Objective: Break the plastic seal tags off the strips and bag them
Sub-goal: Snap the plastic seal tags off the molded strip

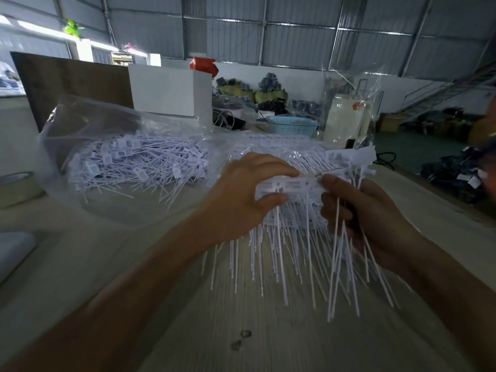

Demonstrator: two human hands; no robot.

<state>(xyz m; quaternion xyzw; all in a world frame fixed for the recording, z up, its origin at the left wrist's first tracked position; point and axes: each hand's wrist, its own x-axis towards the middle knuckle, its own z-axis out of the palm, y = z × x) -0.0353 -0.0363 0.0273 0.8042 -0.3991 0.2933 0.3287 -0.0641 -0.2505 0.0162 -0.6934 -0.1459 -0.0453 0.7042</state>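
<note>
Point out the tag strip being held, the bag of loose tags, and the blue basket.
tag strip [290,183], head view, printed band between the hands
bag of loose tags [88,124], head view, clear plastic upper side
blue basket [292,126], head view, front wall

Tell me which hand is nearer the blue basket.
Right. The right hand sits below the blue basket, slightly to its right; the left hand is farther off, down and to the basket's left.

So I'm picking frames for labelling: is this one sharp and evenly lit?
Head view: the hands, left and right, and the strip they grip are motion-blurred; bright glare comes from the window at top left; wide-angle distortion bends the roof beams; the table is dim.
</note>
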